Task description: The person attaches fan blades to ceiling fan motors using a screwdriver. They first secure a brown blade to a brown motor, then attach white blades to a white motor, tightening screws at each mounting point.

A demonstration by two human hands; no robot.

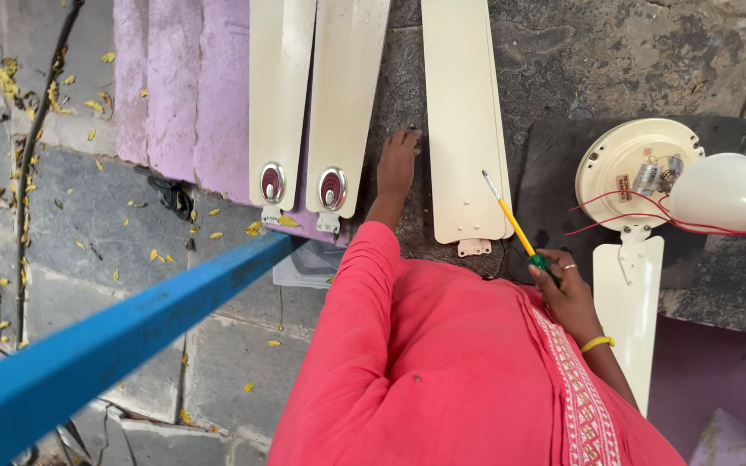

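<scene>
Nearest the camera, a blue bar [114, 341] slants from the lower left corner up toward the middle of the frame, and a pink garment [442, 371] fills the lower centre. At far left, yellow leaves [10, 82] lie scattered over grey stone paving [79, 198], and a thin dark cable [36, 129] runs down the left side. Right of that, a purple cloth [174, 86] hangs in the upper left. Two cream fan blades [280, 78] [347, 86] with red and silver end caps lie side by side over its right edge.

Just right of them, the left hand [397, 162] reaches forward, fingers together and pressed flat on the dark stone slab [580, 60], holding nothing, between the second blade and a third cream fan blade [464, 121].

Right of centre, the right hand [567, 289] is closed around the green handle of a yellow-shafted screwdriver [511, 223], its tip pointing up and left, over the third blade's right edge. A yellow bangle [596, 343] circles that wrist.

At the upper right, a round cream fan motor housing [636, 168] lies open with red wires [615, 216] trailing out. One attached blade [628, 302] points down from it. A cream dome cover [723, 192] sits at the far right edge.
</scene>
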